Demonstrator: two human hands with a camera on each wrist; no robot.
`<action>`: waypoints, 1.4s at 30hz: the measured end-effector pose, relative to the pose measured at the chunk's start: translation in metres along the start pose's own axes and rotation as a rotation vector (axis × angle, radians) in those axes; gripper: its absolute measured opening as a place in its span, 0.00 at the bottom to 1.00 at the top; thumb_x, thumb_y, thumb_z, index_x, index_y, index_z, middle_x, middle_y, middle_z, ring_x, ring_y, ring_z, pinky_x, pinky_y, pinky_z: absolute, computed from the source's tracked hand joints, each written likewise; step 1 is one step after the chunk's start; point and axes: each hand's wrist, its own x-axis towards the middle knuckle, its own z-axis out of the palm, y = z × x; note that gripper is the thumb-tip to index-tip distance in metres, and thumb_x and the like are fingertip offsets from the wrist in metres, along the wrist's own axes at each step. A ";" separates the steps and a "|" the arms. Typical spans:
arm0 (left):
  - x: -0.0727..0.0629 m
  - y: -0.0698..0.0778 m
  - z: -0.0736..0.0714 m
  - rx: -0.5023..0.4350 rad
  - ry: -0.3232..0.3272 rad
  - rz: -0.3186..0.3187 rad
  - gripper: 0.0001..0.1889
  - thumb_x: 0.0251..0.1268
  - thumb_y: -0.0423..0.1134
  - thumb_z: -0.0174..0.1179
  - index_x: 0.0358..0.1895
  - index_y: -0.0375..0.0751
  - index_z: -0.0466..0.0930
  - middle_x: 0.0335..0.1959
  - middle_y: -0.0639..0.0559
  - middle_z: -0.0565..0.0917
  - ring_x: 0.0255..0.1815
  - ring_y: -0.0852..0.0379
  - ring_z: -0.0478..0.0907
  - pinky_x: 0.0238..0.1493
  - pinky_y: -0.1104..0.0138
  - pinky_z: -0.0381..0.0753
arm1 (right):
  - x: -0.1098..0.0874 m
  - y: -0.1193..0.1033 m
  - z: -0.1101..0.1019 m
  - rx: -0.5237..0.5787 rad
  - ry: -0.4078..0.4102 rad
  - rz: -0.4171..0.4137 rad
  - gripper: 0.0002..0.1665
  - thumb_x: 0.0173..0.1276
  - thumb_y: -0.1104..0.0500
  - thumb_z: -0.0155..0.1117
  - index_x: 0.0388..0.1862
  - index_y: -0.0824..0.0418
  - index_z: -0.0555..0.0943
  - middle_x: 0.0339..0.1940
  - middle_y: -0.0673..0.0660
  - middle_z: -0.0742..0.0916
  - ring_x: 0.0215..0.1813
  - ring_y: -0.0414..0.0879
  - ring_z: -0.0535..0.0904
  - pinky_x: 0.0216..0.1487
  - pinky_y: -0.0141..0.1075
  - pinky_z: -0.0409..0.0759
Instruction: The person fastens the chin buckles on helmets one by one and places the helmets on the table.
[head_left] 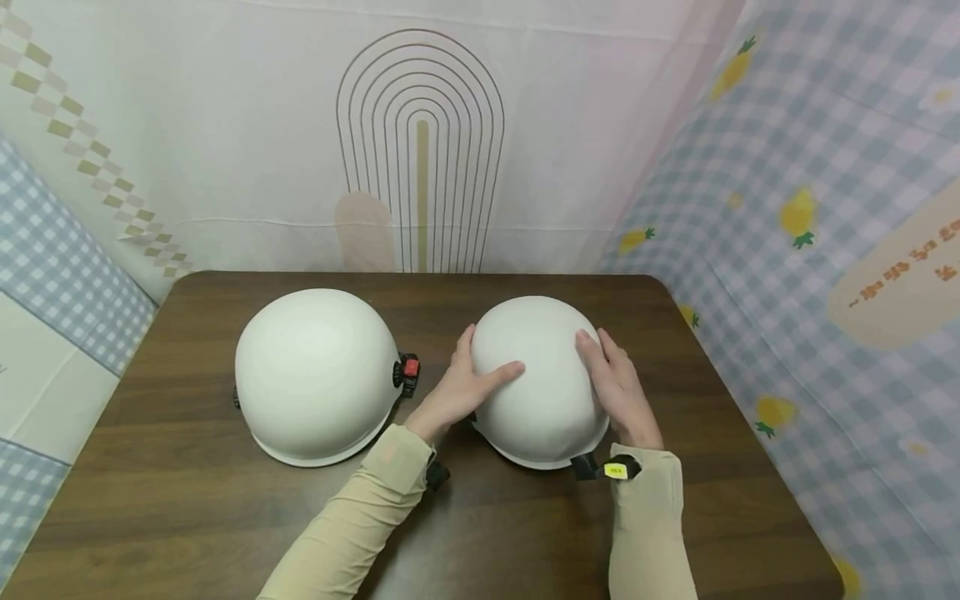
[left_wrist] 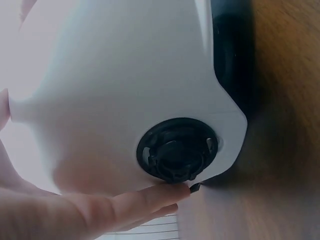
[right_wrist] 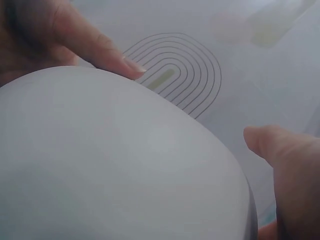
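While hands spread with straight fingers, left (head_left: 467, 385) and right (head_left: 624, 392), flank a white helmet (head_left: 542, 417) at the right of the worktop (head_left: 517, 533), a second white helmet (head_left: 315, 375) sits apart at left.

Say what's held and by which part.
The left hand holds the rightmost white, domed, hard helmet by its left side; whether the right hand grips is unclear.

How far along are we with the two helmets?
Looks done: the left helmet sits dome up on the table, with no hand on it. In hand: the right helmet, also dome up, between the left hand and right hand. Probably remaining: settling it and letting go, since both hands are on it.
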 end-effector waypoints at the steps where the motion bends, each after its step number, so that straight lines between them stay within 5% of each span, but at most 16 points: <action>1: 0.000 0.000 0.001 -0.018 -0.009 -0.002 0.60 0.50 0.68 0.66 0.79 0.58 0.35 0.76 0.41 0.50 0.69 0.40 0.60 0.57 0.44 0.71 | -0.001 -0.001 -0.001 -0.002 0.003 -0.003 0.60 0.58 0.18 0.44 0.80 0.46 0.44 0.80 0.57 0.46 0.77 0.60 0.44 0.65 0.68 0.52; 30: -0.003 -0.005 0.003 -0.112 -0.091 0.032 0.56 0.60 0.62 0.62 0.78 0.53 0.30 0.75 0.36 0.52 0.70 0.41 0.59 0.66 0.46 0.62 | -0.013 -0.007 -0.010 0.078 0.109 -0.148 0.48 0.65 0.25 0.49 0.77 0.48 0.59 0.78 0.52 0.59 0.77 0.51 0.51 0.71 0.57 0.52; 42: -0.004 -0.005 0.005 -0.128 -0.124 0.012 0.54 0.62 0.62 0.60 0.78 0.55 0.28 0.77 0.39 0.48 0.73 0.43 0.55 0.68 0.46 0.57 | -0.020 -0.009 -0.012 0.004 0.122 -0.148 0.46 0.62 0.24 0.52 0.76 0.37 0.58 0.77 0.45 0.59 0.77 0.50 0.51 0.67 0.64 0.56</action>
